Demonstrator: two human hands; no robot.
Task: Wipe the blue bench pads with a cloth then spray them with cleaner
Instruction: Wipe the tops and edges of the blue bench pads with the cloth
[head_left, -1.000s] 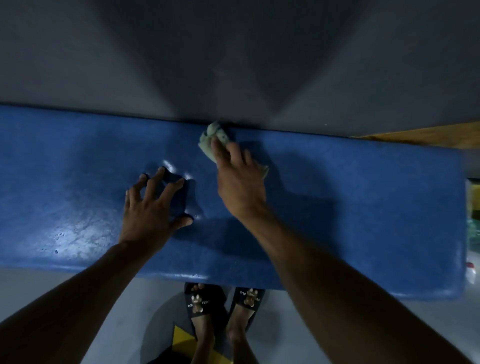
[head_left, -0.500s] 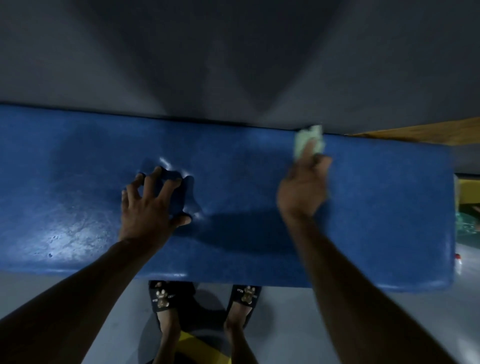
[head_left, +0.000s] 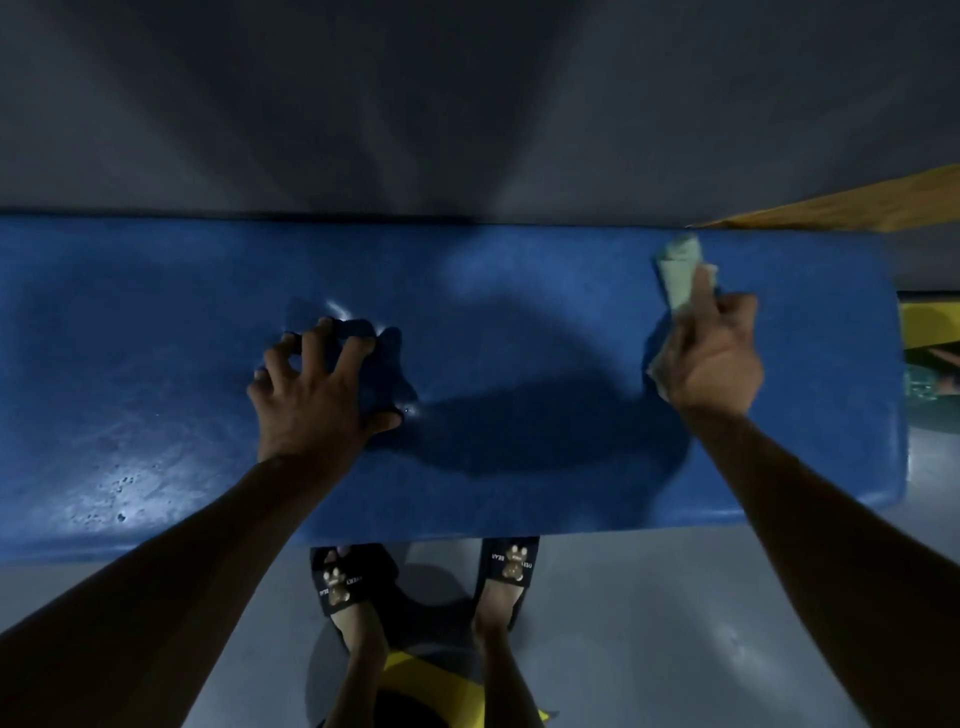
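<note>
Your sandals (head_left: 423, 577) at near edge of the blue pad (head_left: 519, 291). L hand (head_left: 317, 395) fingers spread, tips pressing into pad, holding nothing. R hand (head_left: 711, 358) clamped on pale green cloth (head_left: 680, 270), cloth poking past fingers at pad's far-right edge. Wipe stage appears underway; no sprayer in view, spray step left.

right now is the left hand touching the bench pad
Touching. The head view shows the left hand with spread fingertips pressing into the bench pad, denting its surface around them.
</note>
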